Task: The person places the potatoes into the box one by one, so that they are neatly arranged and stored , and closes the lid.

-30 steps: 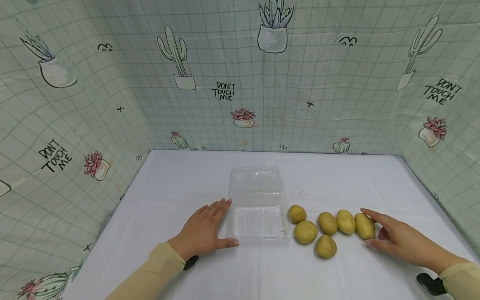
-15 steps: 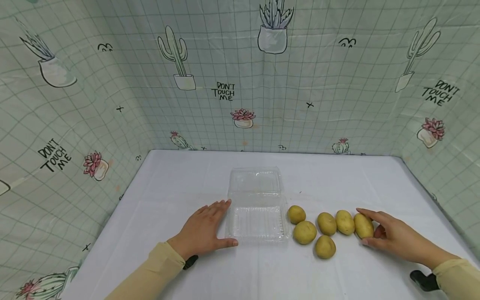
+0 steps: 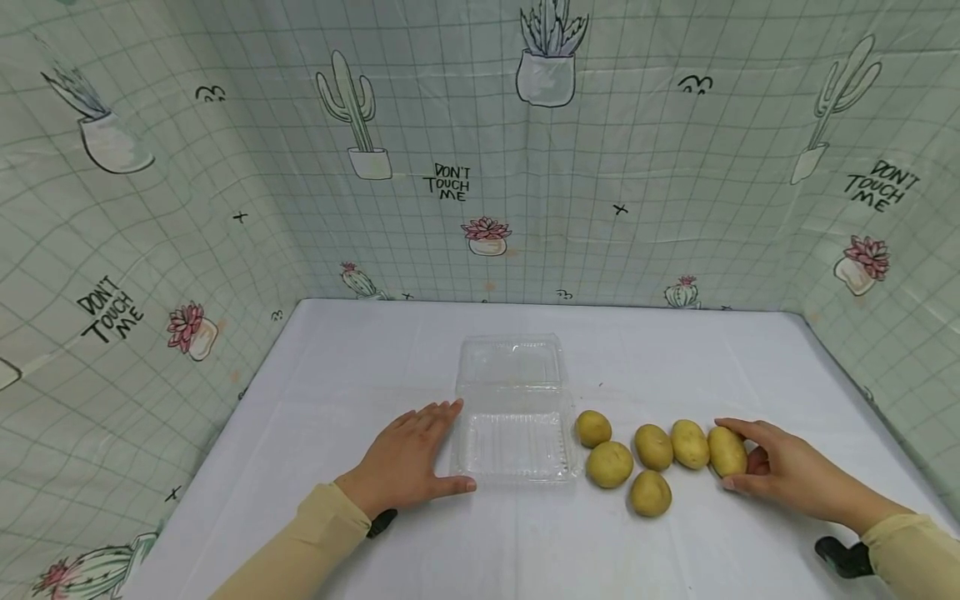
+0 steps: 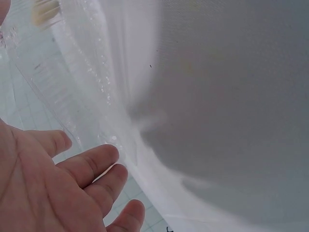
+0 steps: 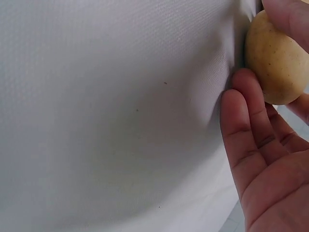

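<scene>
My right hand (image 3: 798, 475) has its thumb and fingers round the rightmost potato (image 3: 727, 452), which sits on the white tabletop. The right wrist view shows the thumb on this potato (image 5: 276, 60) and the fingers at its other side. Beside a clear plastic clamshell box (image 3: 516, 446) lies my left hand (image 3: 405, 458), fingers spread and fingertips at the box's left edge. The box's lid (image 3: 510, 362) is folded back, away from me. In the left wrist view the left hand (image 4: 72, 179) has relaxed fingers against the clear plastic.
Several other potatoes lie between the box and my right hand, among them a large one (image 3: 610, 464), a front one (image 3: 650, 493) and one (image 3: 690, 444) touching the held potato. A patterned curtain (image 3: 525, 167) surrounds the table (image 3: 360, 350) at the back and sides.
My right hand has shifted slightly left and its thumb and fingers have drawn in on the rightmost potato. The left hand and the box stay where they were.
</scene>
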The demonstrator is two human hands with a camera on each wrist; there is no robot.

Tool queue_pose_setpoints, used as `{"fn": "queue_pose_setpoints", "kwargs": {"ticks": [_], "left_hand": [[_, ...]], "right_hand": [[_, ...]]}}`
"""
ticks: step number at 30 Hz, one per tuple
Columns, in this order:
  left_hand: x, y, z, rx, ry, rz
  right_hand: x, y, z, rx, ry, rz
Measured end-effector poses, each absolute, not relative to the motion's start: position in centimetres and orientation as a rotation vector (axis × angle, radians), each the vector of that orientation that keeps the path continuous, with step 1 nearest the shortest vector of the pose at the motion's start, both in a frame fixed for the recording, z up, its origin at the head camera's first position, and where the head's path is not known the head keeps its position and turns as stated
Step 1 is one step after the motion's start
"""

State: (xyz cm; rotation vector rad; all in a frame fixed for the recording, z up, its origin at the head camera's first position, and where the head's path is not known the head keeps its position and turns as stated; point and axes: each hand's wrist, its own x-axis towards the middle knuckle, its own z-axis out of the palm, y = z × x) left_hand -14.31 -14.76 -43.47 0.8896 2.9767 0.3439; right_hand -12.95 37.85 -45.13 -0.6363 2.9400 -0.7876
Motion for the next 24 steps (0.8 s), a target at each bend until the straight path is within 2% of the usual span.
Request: {"fn": "queue_pose_setpoints", "kwargs": {"ticks": [9,16,24], "left_hand": [[-14.4,-14.6,-43.6,0.899,2.967,0.359],[-14.5,-14.5,-43.5,0.898,2.957,0.350],[-14.5,-14.6,-43.1,0.891,2.951,0.323]], "right_hand": [[-12.6,38.3,-44.5,-0.470,2.895,-0.791],[-12.3,39.3,-43.5,-0.488,2.971,-0.784],[-13.7,38.9,-41.3,-0.593,3.027,-0.804]]}}
